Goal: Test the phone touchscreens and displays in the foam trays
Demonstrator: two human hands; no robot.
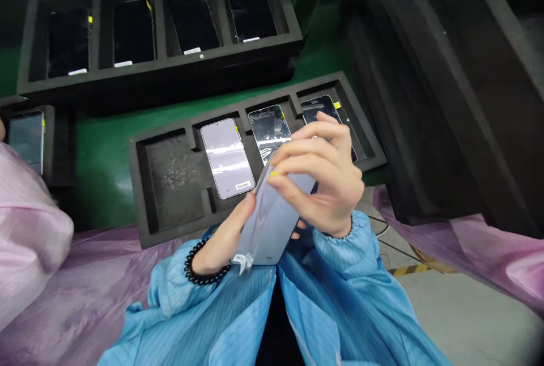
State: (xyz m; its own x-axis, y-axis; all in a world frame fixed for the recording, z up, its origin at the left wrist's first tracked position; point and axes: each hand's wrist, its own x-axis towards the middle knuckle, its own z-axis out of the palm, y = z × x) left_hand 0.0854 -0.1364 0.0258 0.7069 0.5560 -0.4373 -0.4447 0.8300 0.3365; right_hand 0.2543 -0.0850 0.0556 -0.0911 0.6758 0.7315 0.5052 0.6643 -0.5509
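Observation:
A grey phone (272,224) wrapped in clear film is held up in front of my chest. My left hand (223,238), with a black bead bracelet on the wrist, grips its left edge from below. My right hand (325,176) is closed over the phone's top end, its fingertips pinched on a small yellow tab at the top corner. Just behind lies a black foam tray (140,184) with four slots: the left slot is bare, the other three each hold a phone (227,156).
A second black foam tray (161,74) with several dark phones sits further back on the green surface. Tall black foam stacks (446,88) stand at the right. Another tray with a phone (28,139) is at the far left. A person's pink sleeve (29,230) reaches in at the left.

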